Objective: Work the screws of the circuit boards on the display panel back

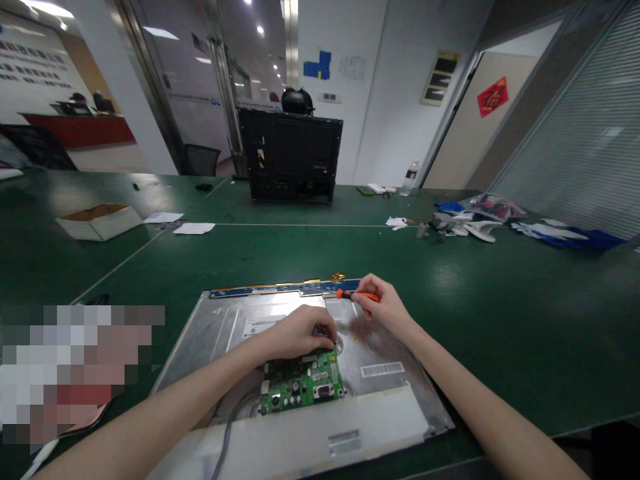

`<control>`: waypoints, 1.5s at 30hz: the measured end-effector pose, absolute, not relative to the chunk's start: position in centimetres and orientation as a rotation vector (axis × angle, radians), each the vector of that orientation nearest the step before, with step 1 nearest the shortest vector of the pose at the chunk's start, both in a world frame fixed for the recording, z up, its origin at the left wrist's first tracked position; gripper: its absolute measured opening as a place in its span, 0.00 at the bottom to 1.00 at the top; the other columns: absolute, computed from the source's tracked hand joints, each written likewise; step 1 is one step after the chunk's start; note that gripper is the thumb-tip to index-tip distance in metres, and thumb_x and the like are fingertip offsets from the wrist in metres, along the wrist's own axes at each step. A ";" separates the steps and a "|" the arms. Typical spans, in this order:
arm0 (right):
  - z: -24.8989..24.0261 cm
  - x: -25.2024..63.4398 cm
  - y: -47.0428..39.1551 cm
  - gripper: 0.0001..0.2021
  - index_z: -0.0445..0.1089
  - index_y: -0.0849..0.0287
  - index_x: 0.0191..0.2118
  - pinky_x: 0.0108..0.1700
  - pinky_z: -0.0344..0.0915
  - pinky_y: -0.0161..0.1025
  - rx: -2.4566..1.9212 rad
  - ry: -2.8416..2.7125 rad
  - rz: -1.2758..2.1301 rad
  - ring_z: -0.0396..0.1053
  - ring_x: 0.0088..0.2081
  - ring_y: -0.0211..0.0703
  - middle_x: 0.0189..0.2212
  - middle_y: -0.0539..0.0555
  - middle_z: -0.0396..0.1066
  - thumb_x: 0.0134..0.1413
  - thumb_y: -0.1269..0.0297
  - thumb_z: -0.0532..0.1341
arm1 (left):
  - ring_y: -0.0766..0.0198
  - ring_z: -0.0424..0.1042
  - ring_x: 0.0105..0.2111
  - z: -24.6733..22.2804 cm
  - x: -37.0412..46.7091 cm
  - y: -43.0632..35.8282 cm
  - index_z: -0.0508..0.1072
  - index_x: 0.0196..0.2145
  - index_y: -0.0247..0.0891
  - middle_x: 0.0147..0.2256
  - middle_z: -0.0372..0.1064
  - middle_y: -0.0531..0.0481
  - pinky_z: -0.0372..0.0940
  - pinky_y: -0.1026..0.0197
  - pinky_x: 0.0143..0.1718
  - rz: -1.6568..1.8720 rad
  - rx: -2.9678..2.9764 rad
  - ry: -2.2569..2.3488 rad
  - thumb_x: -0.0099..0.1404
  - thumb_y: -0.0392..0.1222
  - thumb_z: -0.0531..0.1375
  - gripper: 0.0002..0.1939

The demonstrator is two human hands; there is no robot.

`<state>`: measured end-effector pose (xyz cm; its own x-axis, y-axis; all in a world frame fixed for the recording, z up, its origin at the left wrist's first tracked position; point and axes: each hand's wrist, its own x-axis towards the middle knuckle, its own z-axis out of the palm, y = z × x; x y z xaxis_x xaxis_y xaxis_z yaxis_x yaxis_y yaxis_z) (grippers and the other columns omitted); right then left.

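A metal-backed display panel (385,397) lies flat in front of me, with a narrow blue circuit strip (260,291) along its far edge. My right hand (383,303) is closed around an orange and black screwdriver (347,294), whose tip points left near the strip. At the far edge of a green circuit board (300,383), my left hand (303,330) curls with its fingertips against the board's corner. Whether those fingers grip the board or something small is hidden. A grey cable (226,433) runs from beside the board toward me.
A black monitor housing (295,157) stands upright across the green table (500,320). An open cardboard box (103,223) and papers (194,229) lie at left. Gloves, bags and small parts (450,223) are heaped at right, near a plastic bottle (410,179).
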<state>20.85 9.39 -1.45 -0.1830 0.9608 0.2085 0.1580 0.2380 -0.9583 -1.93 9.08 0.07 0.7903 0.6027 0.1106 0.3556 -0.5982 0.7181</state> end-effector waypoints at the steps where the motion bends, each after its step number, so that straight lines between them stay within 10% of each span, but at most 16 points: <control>1: -1.4 20.9 9.4 0.14 0.61 0.56 0.32 0.20 0.53 0.31 -1.082 -1.558 1.056 0.58 0.18 0.31 0.19 0.42 0.62 0.51 0.55 0.66 | 0.64 0.72 0.32 0.1 -2.0 9.2 0.78 0.32 0.34 0.31 0.74 0.50 0.63 0.66 0.35 0.450 2.285 0.679 0.58 0.31 0.67 0.03; 20: 0.6 20.9 9.8 0.18 0.62 0.54 0.38 0.21 0.62 0.33 -1.072 -1.421 0.822 0.64 0.23 0.35 0.33 0.50 0.72 0.48 0.52 0.67 | 0.64 0.72 0.32 -0.3 -2.7 9.9 0.81 0.35 0.37 0.33 0.75 0.48 0.63 0.66 0.36 0.438 2.282 0.558 0.61 0.34 0.65 0.04; 31: 12.6 18.9 7.7 0.12 0.64 0.56 0.36 0.26 0.56 0.33 -0.994 -2.212 0.113 0.61 0.23 0.34 0.24 0.46 0.66 0.56 0.53 0.62 | 0.64 0.72 0.31 -0.9 -2.7 10.4 0.81 0.35 0.39 0.30 0.75 0.49 0.63 0.66 0.35 0.457 2.301 0.560 0.63 0.38 0.65 0.04; 45: 14.3 17.4 6.1 0.06 0.66 0.56 0.38 0.29 0.51 0.33 -0.901 -2.785 0.196 0.64 0.29 0.34 0.31 0.47 0.72 0.54 0.70 0.63 | 0.64 0.73 0.33 -1.4 -2.7 10.6 0.81 0.35 0.39 0.33 0.76 0.50 0.64 0.65 0.37 0.452 2.235 0.546 0.62 0.37 0.66 0.04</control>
